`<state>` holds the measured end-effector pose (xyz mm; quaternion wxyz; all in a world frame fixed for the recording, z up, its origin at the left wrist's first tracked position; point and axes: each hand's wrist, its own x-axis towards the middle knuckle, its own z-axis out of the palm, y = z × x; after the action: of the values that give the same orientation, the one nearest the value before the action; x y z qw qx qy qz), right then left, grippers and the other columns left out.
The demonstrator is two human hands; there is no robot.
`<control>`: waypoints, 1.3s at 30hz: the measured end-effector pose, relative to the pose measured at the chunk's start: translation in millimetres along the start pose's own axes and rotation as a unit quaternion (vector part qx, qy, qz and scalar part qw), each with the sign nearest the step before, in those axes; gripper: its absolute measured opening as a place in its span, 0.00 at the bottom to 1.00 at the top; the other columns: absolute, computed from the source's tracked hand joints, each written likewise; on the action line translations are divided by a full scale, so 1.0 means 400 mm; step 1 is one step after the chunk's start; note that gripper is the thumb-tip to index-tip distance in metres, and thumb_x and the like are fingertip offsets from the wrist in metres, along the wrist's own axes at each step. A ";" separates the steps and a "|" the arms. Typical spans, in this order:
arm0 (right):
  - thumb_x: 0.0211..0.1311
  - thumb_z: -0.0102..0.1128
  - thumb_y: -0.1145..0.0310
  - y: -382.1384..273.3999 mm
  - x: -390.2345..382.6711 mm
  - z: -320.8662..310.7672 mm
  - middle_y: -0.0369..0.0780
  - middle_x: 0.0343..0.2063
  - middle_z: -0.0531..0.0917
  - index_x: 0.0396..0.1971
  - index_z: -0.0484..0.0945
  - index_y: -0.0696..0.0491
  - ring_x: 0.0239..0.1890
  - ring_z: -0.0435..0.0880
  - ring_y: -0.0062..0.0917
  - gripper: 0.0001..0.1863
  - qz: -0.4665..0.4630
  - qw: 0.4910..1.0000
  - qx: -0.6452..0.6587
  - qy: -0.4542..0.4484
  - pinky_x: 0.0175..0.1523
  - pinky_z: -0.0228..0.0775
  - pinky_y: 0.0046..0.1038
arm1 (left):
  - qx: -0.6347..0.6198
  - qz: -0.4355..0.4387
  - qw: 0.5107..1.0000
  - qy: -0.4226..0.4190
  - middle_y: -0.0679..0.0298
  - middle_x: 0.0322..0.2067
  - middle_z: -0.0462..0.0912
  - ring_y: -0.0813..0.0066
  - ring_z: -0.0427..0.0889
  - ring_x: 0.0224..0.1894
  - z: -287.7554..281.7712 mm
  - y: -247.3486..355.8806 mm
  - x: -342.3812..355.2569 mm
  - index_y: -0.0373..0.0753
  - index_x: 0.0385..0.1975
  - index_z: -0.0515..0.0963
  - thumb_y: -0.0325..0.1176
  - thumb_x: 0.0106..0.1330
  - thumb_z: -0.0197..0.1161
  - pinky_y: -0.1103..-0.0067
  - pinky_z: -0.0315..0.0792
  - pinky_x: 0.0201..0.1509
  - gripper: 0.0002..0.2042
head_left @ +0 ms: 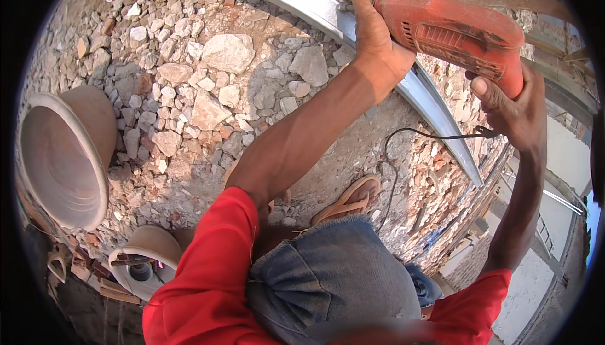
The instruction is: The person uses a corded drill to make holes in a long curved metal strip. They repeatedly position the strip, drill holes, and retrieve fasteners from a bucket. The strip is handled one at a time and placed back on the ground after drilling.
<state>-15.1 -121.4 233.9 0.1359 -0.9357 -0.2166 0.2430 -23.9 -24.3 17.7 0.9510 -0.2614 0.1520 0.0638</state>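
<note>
A dusty red power drill lies tilted across the upper right, its front end over a long silver metal channel. My left hand supports the drill’s front from below, thumb raised beside the chuck; its other fingers are mostly hidden. My right hand is wrapped round the rear handle, thumb toward me. A black cord runs from the handle down toward my sandalled foot. Whether the bit touches the channel I cannot tell.
Broken stone rubble covers the ground. A large dusty basin lies at the left, with a smaller bucket holding items below it. Wooden planks are at the upper right, and pale panels at the right edge.
</note>
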 end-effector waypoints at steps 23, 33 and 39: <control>0.71 0.67 0.61 -0.091 0.061 -0.038 0.39 0.26 0.81 0.48 0.76 0.60 0.13 0.72 0.14 0.18 0.179 0.977 0.101 -0.050 0.17 0.64 0.17 | 0.055 0.004 0.996 -0.065 0.62 0.48 0.86 0.61 0.84 0.49 0.046 -0.045 0.002 0.43 0.53 0.76 0.69 0.76 0.43 0.59 0.76 0.45 0.32; 0.64 0.73 0.58 -0.060 0.026 -0.020 0.38 0.26 0.82 0.48 0.79 0.59 0.13 0.74 0.14 0.22 0.172 0.979 0.109 -0.011 0.15 0.61 0.19 | 0.025 0.026 0.998 -0.051 0.63 0.47 0.86 0.66 0.85 0.49 0.046 -0.048 -0.034 0.42 0.53 0.75 0.66 0.78 0.40 0.63 0.78 0.52 0.31; 0.66 0.71 0.56 -0.082 0.018 -0.034 0.40 0.31 0.84 0.52 0.77 0.59 0.14 0.75 0.15 0.25 0.165 0.984 0.060 -0.039 0.13 0.58 0.18 | 0.051 0.015 0.995 -0.088 0.61 0.50 0.83 0.65 0.82 0.53 0.055 -0.036 -0.065 0.39 0.56 0.74 0.59 0.79 0.42 0.62 0.76 0.60 0.28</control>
<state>-13.8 -91.5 254.3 0.1410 -0.9386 -0.0493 0.3110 -39.9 -26.4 51.0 0.9719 -0.2034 0.0743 0.0926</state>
